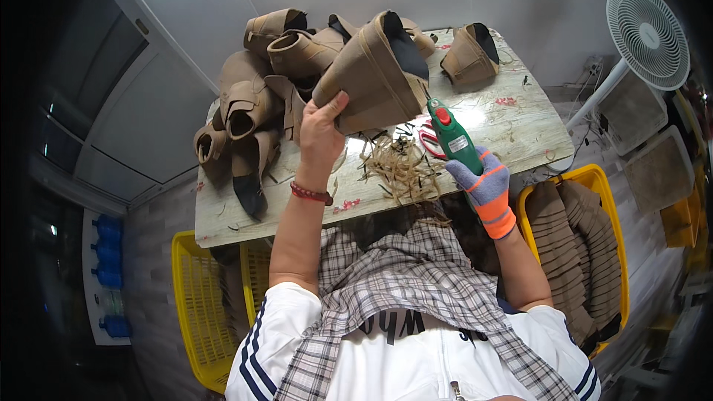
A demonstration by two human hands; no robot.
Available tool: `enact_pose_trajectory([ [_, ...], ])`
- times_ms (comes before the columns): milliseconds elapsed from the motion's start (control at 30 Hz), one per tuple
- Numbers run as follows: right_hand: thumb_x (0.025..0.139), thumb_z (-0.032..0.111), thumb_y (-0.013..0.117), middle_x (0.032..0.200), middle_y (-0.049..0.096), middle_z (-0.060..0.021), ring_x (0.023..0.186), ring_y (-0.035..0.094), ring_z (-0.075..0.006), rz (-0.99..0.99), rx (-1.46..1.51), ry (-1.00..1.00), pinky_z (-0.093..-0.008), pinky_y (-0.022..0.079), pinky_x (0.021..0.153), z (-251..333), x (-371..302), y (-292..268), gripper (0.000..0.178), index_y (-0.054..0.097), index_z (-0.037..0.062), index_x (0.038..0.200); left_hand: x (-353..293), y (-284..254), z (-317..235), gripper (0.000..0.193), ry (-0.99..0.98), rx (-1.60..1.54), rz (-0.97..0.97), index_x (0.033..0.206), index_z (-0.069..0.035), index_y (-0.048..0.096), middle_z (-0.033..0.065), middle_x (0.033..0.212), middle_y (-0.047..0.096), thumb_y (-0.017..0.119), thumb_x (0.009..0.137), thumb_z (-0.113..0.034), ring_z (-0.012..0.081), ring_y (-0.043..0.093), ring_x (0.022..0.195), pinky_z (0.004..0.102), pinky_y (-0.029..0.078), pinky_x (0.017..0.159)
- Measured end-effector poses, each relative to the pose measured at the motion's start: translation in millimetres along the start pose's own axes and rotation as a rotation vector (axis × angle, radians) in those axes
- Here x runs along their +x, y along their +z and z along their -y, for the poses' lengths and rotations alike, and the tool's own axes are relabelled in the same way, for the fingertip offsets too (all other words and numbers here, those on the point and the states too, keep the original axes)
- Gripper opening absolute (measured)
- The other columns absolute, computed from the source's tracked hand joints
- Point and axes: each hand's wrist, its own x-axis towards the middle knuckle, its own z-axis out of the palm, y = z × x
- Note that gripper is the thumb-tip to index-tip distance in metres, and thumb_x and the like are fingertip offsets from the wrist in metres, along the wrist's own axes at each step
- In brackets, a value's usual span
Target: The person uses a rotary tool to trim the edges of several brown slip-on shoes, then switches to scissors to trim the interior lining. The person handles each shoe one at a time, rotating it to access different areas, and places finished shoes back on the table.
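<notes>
My bare left hand (322,132), with a red bracelet at the wrist, grips a tan, tapered fabric sleeve (368,78) by its lower left edge. The sleeve is tilted, its wide dark-lined mouth facing right. In my right hand (486,187), which wears a grey and orange glove, is a green handheld electric cutter (454,137) with a red button. Its tip is close to the sleeve's right edge; whether they touch I cannot tell. Beneath them on the table lie a heap of thin tan trimmings (401,172) and red-handled scissors (428,145), partly hidden by the cutter.
Several similar tan sleeves (249,104) are piled at the table's left and back; another sleeve (471,56) stands back right. Yellow baskets flank me: a left basket (194,304) and a right basket (622,252) full of stacked tan pieces. A white fan (646,36) stands beyond the table (531,122).
</notes>
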Motion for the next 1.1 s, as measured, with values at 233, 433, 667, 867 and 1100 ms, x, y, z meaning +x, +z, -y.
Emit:
enact_pose_trajectory([
  [233, 0.079, 0.029, 0.082, 0.077, 0.068, -0.003, 0.065, 0.059, -0.0073, 0.065, 0.084, -0.007, -0.0245, 0.049, 0.06, 1.8, -16.0, 4.9, 0.041, 0.067, 0.0009, 0.104, -41.8, 4.8, 14.6, 0.028, 0.019, 0.147, 0.011, 0.115, 0.002, 0.065, 0.0078, 0.107, 0.07, 0.067, 0.088, -0.004, 0.0153, 0.066, 0.096, 0.0293, 0.053, 0.088],
  [433, 0.081, 0.027, 0.08, 0.075, 0.065, 0.0005, 0.063, 0.055, -0.005, 0.038, 0.208, 0.074, -0.0221, 0.046, 0.057, 6.7, -16.7, 0.3, 0.035, 0.067, 0.0002, 0.102, -61.9, 11.5, 34.7, 0.022, 0.125, 0.412, 0.034, 0.106, 0.005, 0.068, 0.0046, 0.101, 0.07, 0.07, 0.087, -0.006, 0.0116, 0.063, 0.09, 0.0267, 0.052, 0.081],
  [667, 0.089, 0.031, 0.071, 0.064, 0.058, -0.0031, 0.051, 0.054, -0.0112, 0.072, 0.34, 0.187, -0.025, 0.042, 0.049, 16.6, -13.6, -9.6, 0.032, 0.062, 0.0001, 0.093, -70.8, 5.0, 35.0, 0.018, 0.618, 1.354, 0.22, 0.094, 0.004, 0.068, 0.0175, 0.078, 0.065, 0.073, 0.084, -0.011, 0.0307, 0.061, 0.065, 0.0351, 0.048, 0.059],
  [867, 0.091, 0.034, 0.068, 0.063, 0.058, -0.0051, 0.05, 0.054, -0.0137, 0.087, 0.431, 0.213, -0.027, 0.044, 0.05, 13.5, -9.2, -18.2, 0.033, 0.06, 0.0024, 0.087, -75.2, -6.9, 31.7, 0.013, 0.765, 1.473, 0.402, 0.091, 0.002, 0.068, 0.0194, 0.081, 0.066, 0.071, 0.079, -0.001, 0.0398, 0.062, 0.074, 0.04, 0.05, 0.064],
  [1100, 0.089, 0.04, 0.069, 0.064, 0.057, -0.0037, 0.051, 0.055, -0.0131, 0.043, 0.421, 0.192, -0.0264, 0.044, 0.05, 13.6, -1.4, -30.2, 0.039, 0.061, 0.0024, 0.089, -86.5, -5.6, 13.5, 0.013, 0.365, 1.199, 0.268, 0.093, 0.003, 0.069, 0.0119, 0.086, 0.07, 0.069, 0.081, 0.002, 0.0234, 0.066, 0.076, 0.0362, 0.05, 0.066],
])
